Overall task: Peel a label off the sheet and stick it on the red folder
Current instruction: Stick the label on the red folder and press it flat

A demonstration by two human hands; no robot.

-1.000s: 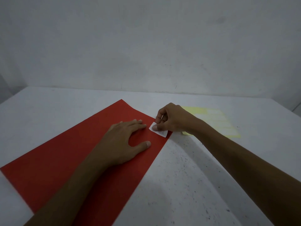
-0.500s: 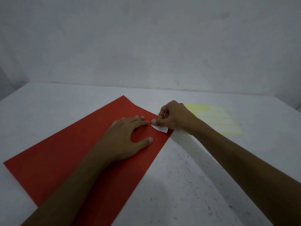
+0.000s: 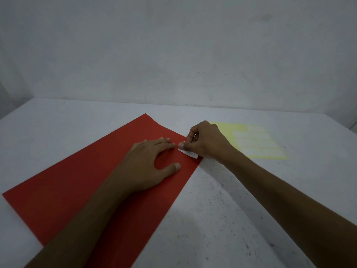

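The red folder (image 3: pixel 81 186) lies flat and diagonal across the white table. My left hand (image 3: pixel 148 163) rests palm down on it, fingers spread, near its right edge. A small white label (image 3: pixel 190 153) sits at the folder's right edge, pinched and pressed by my right hand (image 3: pixel 204 142), whose thumb lies on it. Part of the label is hidden under the fingers. The yellow label sheet (image 3: pixel 257 144) with several white labels lies flat just right of my right hand.
The white, speckled table (image 3: pixel 222 219) runs to a grey wall (image 3: pixel 173 55) at the back. Its left edge shows at the far left and its right corner at the far right.
My right hand has lowered the label closer to the folder surface and pressed down on it. My left hand has stayed flat on the folder. The view has tilted slightly.
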